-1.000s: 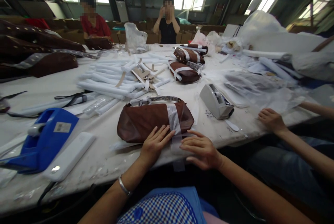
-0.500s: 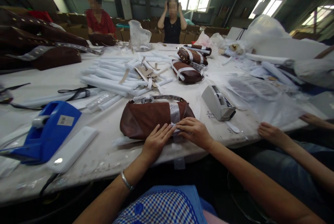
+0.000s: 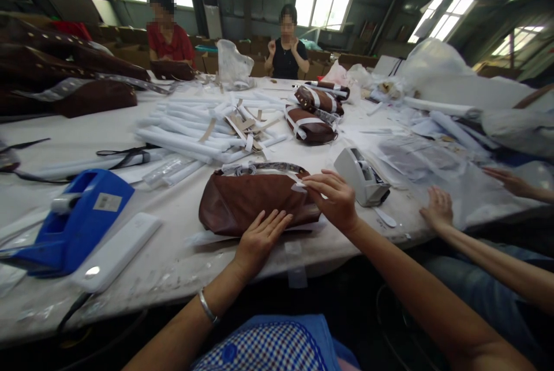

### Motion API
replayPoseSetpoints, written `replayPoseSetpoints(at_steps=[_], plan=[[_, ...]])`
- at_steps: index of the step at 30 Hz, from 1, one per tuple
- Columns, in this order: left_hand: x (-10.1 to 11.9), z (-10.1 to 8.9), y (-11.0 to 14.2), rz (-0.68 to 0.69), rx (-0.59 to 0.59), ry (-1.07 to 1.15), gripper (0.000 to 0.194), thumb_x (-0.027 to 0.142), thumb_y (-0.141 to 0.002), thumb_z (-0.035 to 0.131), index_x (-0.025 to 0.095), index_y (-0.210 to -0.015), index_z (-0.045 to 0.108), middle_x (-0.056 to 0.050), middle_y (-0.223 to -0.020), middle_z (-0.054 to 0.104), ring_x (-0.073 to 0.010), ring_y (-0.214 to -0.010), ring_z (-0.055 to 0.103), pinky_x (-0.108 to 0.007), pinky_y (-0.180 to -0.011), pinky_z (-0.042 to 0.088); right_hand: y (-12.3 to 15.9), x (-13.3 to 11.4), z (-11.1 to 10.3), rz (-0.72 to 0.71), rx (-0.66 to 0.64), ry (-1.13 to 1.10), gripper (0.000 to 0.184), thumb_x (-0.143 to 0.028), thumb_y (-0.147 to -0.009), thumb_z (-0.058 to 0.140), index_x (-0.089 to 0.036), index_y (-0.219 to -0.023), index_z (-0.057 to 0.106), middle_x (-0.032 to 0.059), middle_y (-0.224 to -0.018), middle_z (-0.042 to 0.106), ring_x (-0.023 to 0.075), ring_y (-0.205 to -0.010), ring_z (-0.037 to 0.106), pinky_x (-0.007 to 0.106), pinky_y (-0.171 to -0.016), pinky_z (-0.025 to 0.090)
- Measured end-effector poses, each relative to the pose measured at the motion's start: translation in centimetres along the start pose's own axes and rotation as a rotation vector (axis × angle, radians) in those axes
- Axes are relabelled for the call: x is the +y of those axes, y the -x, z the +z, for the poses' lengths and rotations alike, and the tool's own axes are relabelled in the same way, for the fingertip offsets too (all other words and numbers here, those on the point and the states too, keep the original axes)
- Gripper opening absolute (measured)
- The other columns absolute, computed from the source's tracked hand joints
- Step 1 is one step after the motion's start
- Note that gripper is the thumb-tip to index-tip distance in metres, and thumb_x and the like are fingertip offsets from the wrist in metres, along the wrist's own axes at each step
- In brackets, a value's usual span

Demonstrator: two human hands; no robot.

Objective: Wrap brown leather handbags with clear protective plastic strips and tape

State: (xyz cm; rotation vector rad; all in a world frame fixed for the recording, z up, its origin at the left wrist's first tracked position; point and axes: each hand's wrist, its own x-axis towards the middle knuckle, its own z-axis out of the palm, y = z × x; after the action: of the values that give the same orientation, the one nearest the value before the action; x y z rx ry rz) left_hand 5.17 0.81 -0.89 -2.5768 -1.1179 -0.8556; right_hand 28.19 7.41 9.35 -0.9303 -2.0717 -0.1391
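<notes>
A brown handbag [image 3: 246, 198] lies on the table right in front of me, its strap, wrapped in clear film, along the top. My left hand [image 3: 262, 238] rests flat on the lower front edge of the bag, fingers stretched out. At the bag's upper right, my right hand [image 3: 333, 195] pinches the end of a white strip [image 3: 298, 186]. Most of that strip is hidden behind my fingers and the bag. Under the bag, a white sheet [image 3: 203, 238] sticks out. Just right of my right hand stands a grey tape dispenser [image 3: 361, 177].
A blue tape dispenser [image 3: 82, 221] and a white power bank-like box [image 3: 119, 253] lie at left. Behind the bag are white foam rolls [image 3: 186, 128] and wrapped brown bags [image 3: 311, 123]. A co-worker's hands [image 3: 437, 209] rest at the right edge. Two people sit across the table.
My right hand has lifted up and right from the bag's lower edge, pulling the white strip; the band no longer lies across the front. My left hand stays on the bag.
</notes>
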Motion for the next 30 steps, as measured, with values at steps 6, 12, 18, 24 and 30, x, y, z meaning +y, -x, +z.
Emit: replayPoseSetpoints(at_steps=[6, 12, 18, 24, 30], plan=[[0.0, 0.3, 0.1, -0.003, 0.034, 0.008, 0.045, 0.006, -0.097, 0.034, 0.013, -0.139, 0.05, -0.007, -0.144, 0.054, -0.0199, -0.133, 0.051, -0.043, -0.113, 0.042, 3.4, -1.0, 0.4, -0.202, -0.112, 0.097, 0.031, -0.011, -0.091, 0.06, -0.032, -0.113, 0.069, -0.0016, -0.109, 0.076, 0.017, -0.099, 0.071, 0.041, -0.107, 0.044], [0.0, 0.2, 0.0, -0.023, 0.032, 0.062, 0.045, 0.003, -0.095, 0.034, 0.013, -0.136, 0.053, -0.007, -0.143, 0.056, -0.0195, -0.133, 0.051, -0.043, -0.114, 0.04, 6.4, -2.0, 1.6, -0.109, -0.114, 0.06, 0.026, -0.011, -0.09, 0.06, -0.03, -0.105, 0.07, -0.001, -0.1, 0.078, 0.0162, -0.088, 0.071, 0.04, -0.1, 0.049], [0.3, -0.5, -0.2, -0.074, -0.006, 0.092, 0.064, 0.0, -0.09, 0.039, 0.022, -0.15, 0.038, -0.008, -0.155, 0.039, -0.0178, -0.136, 0.047, -0.04, -0.115, 0.039, 7.1, -2.3, 2.0, -0.083, -0.097, 0.032, 0.026, -0.01, -0.089, 0.062, -0.027, -0.106, 0.07, 0.0004, -0.099, 0.077, 0.0159, -0.087, 0.071, 0.039, -0.095, 0.052], [0.6, -0.8, -0.5, -0.061, -0.059, 0.066, 0.066, 0.006, -0.092, 0.043, 0.027, -0.153, 0.031, -0.004, -0.156, 0.038, -0.0202, -0.139, 0.044, -0.042, -0.115, 0.039, 7.1, -2.2, 2.3, -0.085, -0.055, 0.001, 0.025, -0.008, -0.088, 0.062, -0.025, -0.105, 0.07, 0.0008, -0.101, 0.077, 0.0156, -0.089, 0.07, 0.038, -0.095, 0.052], [0.4, -0.6, -0.4, -0.028, -0.035, 0.031, 0.06, 0.008, -0.096, 0.041, 0.026, -0.152, 0.033, -0.002, -0.154, 0.041, -0.0208, -0.138, 0.045, -0.043, -0.115, 0.039, 6.5, -2.4, 2.6, -0.066, 0.009, 0.032, 0.019, -0.01, -0.088, 0.063, -0.025, -0.097, 0.07, 0.0009, -0.094, 0.078, 0.0172, -0.086, 0.068, 0.035, -0.083, 0.05]])
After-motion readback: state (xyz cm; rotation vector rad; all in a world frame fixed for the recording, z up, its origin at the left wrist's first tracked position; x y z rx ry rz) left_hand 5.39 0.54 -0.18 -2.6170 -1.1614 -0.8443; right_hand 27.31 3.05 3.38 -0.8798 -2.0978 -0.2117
